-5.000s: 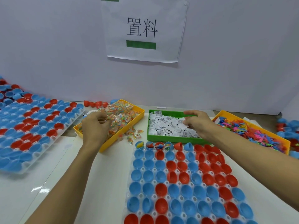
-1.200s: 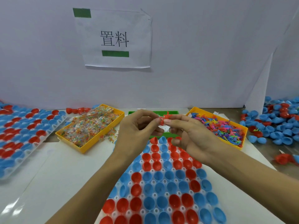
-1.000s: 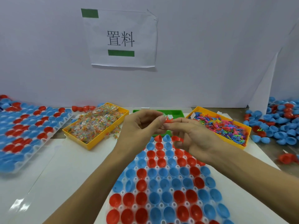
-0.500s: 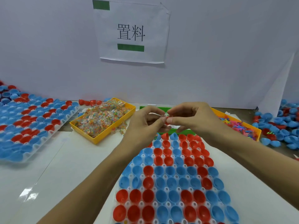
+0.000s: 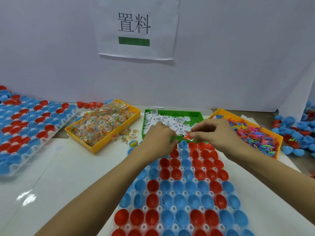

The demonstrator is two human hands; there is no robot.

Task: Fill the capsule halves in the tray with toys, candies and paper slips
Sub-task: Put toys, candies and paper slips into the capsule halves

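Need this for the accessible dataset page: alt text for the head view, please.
Right hand pinches a small red toy above the far edge of a tray of red and blue capsule halves, the left hand curled beside it. Behind sit a candy bin, a green bin of paper slips and a toy bin.

The scene is lit brightly and evenly from overhead, and only soft, short shadows are cast beneath the forearms. Patches of white glare are seen on the glossy white tabletop (image 5: 25,199) at lower left. Wide-angle distortion is evident at the edges, where the clear plastic tray of red and blue capsule halves (image 5: 180,193) is stretched. Slight softness is noted at the fingers.
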